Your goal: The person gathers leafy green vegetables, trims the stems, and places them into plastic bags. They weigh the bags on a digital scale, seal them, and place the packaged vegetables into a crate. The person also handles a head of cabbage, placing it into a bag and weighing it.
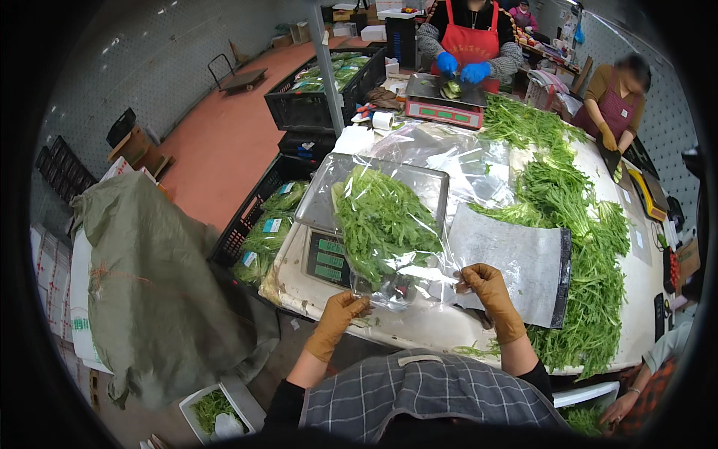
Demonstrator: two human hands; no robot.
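A clear plastic bag (415, 280) holding a bunch of leafy greens (381, 224) lies over a digital scale's metal pan (317, 196). My left hand (339, 320), in a tan glove, pinches the bag's near left corner. On the near right side, my right hand (493, 297), gloved alike, grips the bag's open edge. Part of the scale's green-lit display (329, 259) shows left of the greens. A grey mat with a black edge (513, 264) lies beyond my right hand. Clear empty bags (460, 163) are spread behind the scale.
Loose greens (583, 280) are heaped along the table's right side. Black crates (247, 213) of bagged greens stand at left. Across the table, a co-worker in blue gloves handles produce at a second scale (443, 112); other people are at right. A foam box (224, 409) sits on the floor.
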